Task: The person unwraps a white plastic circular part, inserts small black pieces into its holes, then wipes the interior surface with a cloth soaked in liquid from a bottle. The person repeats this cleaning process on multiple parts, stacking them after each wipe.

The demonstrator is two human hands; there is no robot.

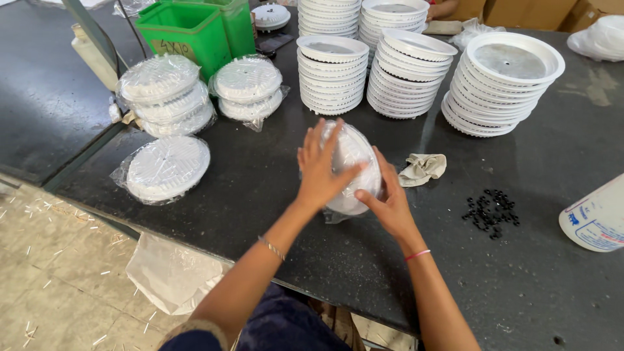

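Hands first, nearest the camera. Left hand [320, 170] lies flat with fingers spread over the face of a round white plastic disc in a clear bag [351, 170]; right hand [389, 203] cups the disc's lower right edge, fingers curled around the rim. Both hands are closed on it, not just resting. Disc is tilted up off the dark grey worktable [273, 195], its lower edge close to the surface, the clear film bunched beneath it. Held that way, the palm seems to press the film flat while the other hand steadies the rim.

Just right of the hands: a crumpled beige cloth [422, 168]. Further right, a scatter of small black beads or pellets [491, 211], then the side of a white plastic bottle with a blue label [595, 218] at the frame edge.

Left, near the table edge, one bagged white ribbed disc [168, 168] lies flat. Behind it, two short stacks of bagged discs [205, 94], apparently the wrapped ones kept apart.

Far side: several tall stacks of unwrapped white round lids [416, 71], nested rim in rim, within reach. Green plastic crate [192, 29] behind the bagged stacks. Cardboard boxes [520, 12] along the back.

Below the table, a white plastic bag [172, 273] lies on the tiled floor.
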